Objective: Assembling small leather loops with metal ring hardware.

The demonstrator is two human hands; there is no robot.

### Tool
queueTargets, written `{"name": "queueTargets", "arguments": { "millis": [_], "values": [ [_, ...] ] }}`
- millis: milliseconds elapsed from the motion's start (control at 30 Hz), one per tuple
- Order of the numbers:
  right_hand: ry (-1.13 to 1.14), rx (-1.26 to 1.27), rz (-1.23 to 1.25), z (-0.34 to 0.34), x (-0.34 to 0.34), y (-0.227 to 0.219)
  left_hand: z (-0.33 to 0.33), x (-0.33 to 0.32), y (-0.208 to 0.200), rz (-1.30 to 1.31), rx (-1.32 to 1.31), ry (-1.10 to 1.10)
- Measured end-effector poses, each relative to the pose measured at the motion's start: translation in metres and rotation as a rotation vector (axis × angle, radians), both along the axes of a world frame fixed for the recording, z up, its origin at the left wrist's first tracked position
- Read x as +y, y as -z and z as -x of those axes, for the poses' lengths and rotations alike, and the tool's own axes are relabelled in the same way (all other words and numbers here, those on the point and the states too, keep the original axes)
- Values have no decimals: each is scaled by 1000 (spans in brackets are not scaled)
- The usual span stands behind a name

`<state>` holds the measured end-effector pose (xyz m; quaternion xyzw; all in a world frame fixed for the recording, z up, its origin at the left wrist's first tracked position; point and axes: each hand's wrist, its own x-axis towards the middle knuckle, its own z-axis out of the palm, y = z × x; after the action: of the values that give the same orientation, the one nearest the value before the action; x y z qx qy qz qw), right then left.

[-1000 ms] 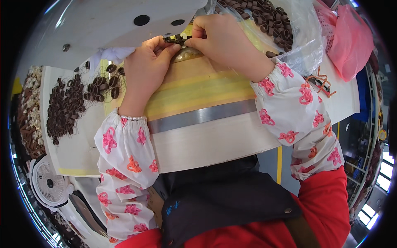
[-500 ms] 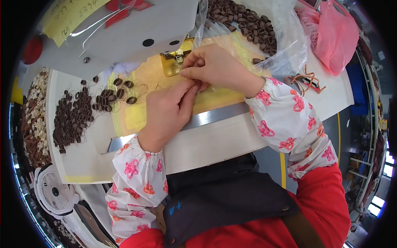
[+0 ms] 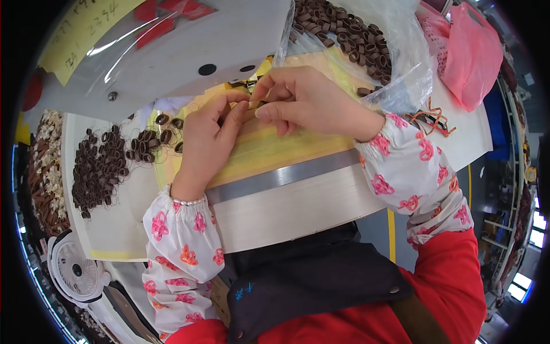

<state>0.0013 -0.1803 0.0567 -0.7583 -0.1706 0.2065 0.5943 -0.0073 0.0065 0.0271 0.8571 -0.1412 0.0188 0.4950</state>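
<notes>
My left hand (image 3: pixel 206 137) and my right hand (image 3: pixel 312 103) meet just in front of the sewing machine's presser foot (image 3: pixel 247 85). Thumb and forefinger of each hand are closed in a pinch on a small brown strip (image 3: pixel 250 113). Fingers cover most of this strip, so its full shape cannot be made out. Above my hands is the pale grey sewing machine head (image 3: pixel 189 54). Beneath them lies the yellow-covered work surface (image 3: pixel 252 155). Small brown loops (image 3: pixel 143 146) with loose threads lie left of my left hand.
A dense heap of threaded brown loops (image 3: pixel 97 166) covers the table's left part. More brown loops (image 3: pixel 366 46) fill a clear plastic bag (image 3: pixel 409 63) at the back right, near a pink bag (image 3: pixel 470 57). An orange cord (image 3: pixel 435 120) lies farther right. A metal strip (image 3: pixel 286 175) crosses the front.
My left hand has shifted left and slightly up. My right hand has moved slightly right, its fingers more spread, and the brown strip now shows between the fingertips. The view has also shifted a little.
</notes>
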Motion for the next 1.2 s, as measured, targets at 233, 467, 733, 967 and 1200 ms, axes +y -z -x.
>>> {"name": "queueTargets", "arguments": {
  "millis": [233,467,733,967,1200],
  "values": [
    [-63,158,49,-21,2,1,-1,2,-9,-68,83,61],
    [214,-824,164,-21,8,39,-14,-7,-6,-114,58,-101],
    [283,-856,213,-20,9,37,-18,-10,-3,-95,180,-184],
    [294,-894,233,-21,11,37,-18,-9,-5,-96,178,-183],
    [286,-896,357,-20,14,32,-18,-10,-8,-165,186,-214]
  ]
}}
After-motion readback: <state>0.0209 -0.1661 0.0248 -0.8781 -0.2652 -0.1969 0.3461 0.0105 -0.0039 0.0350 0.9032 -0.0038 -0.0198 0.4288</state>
